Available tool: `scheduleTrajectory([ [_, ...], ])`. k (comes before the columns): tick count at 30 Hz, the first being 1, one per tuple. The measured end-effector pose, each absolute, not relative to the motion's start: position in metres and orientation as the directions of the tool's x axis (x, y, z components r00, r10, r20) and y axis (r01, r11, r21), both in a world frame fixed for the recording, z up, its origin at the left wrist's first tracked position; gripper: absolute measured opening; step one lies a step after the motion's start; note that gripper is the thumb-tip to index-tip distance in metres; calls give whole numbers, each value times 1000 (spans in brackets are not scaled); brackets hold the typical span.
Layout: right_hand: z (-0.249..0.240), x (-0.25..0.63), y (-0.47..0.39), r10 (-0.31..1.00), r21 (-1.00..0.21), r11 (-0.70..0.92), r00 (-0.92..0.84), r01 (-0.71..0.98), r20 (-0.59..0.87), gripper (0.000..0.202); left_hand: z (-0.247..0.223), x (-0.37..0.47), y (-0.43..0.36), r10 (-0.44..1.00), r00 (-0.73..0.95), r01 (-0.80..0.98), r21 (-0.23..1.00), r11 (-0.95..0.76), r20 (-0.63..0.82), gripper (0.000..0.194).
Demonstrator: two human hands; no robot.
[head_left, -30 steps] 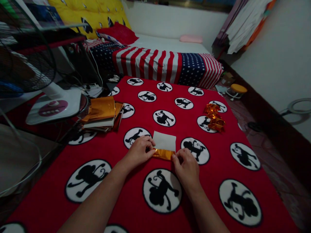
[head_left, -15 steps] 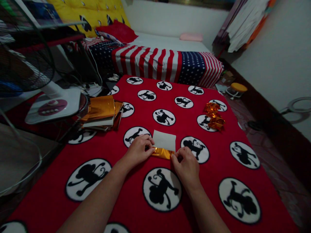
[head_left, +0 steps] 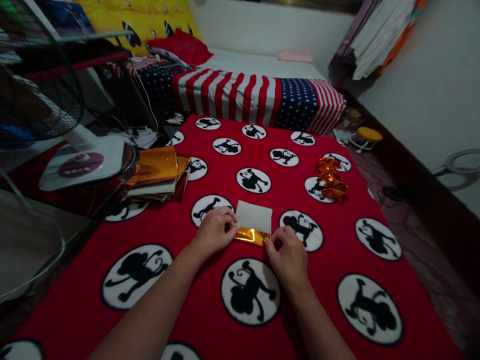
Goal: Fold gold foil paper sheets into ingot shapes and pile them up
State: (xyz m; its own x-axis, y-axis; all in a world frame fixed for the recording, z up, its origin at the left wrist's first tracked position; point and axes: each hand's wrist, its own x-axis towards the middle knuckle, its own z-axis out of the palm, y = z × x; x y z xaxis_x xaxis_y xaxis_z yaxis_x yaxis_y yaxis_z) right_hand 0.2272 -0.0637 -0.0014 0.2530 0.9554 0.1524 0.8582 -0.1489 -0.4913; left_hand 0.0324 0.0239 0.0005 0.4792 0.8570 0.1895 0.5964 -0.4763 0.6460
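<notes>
A pale sheet of paper [head_left: 254, 217] lies on the red cloth, its near edge folded up to show a shiny gold strip. My left hand [head_left: 215, 229] pinches the left end of the fold between thumb and fingers. At the right end, my right hand [head_left: 288, 255] grips the gold strip the same way. Left of my hands sits a stack of gold-faced sheets [head_left: 155, 172]. Several crumpled or folded gold pieces [head_left: 330, 180] rest on the cloth at the right.
The red cloth [head_left: 318, 305] with monkey prints covers the surface under my hands. A fan base [head_left: 82, 162] stands at the left. Beyond is a bed with a striped, starred cover [head_left: 240, 95]. A small yellow-topped stool [head_left: 369, 134] is by the right wall.
</notes>
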Motion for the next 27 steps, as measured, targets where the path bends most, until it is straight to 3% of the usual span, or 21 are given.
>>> scheduleTrajectory([
  [16, -3, 230, -65, 961, -535, -103, 224, 838, 165, 18, 2, 29, 25, 859, 490, 569, 693, -442, 147, 16],
  [27, 0, 228, -64, 957, -539, -117, 239, 834, 163, 19, 2, 30, 25, 852, 491, 577, 664, -475, 183, 20],
])
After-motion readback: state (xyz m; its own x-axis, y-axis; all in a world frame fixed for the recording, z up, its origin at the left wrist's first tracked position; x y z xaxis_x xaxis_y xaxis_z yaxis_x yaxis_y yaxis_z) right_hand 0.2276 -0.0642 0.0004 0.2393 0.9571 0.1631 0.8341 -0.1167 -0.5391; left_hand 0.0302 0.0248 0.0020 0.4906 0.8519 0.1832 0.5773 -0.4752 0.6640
